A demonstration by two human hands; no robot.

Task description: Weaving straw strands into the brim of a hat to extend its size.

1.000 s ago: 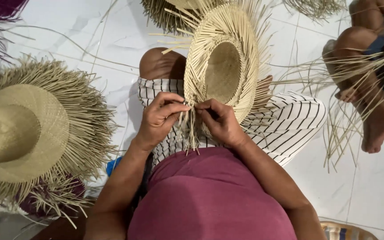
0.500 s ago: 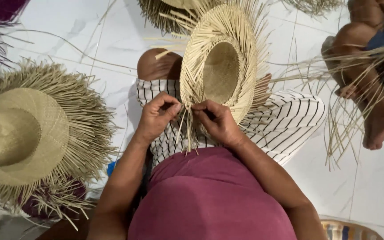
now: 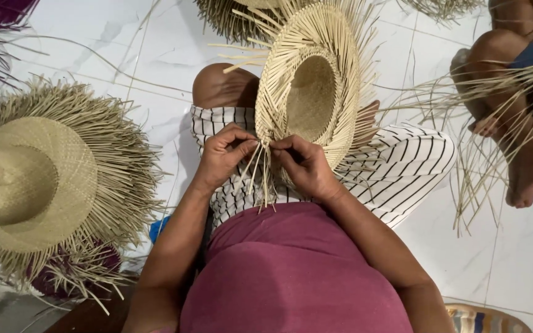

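2 hands, left hand (image 3: 226, 154) and right hand (image 3: 303, 166), now pinch loose straw strands (image 3: 260, 176) lower on the straw hat (image 3: 309, 86) rim, which has tilted on the lap since 1 second ago.

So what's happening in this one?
A person sitting on a white tiled floor is weaving a straw hat held on their lap. The left hand and right hand pinch loose straw strands at the near edge of its unfinished brim. Another straw hat with a fringed brim lies on the floor to the left. Another person's bare legs show at right.
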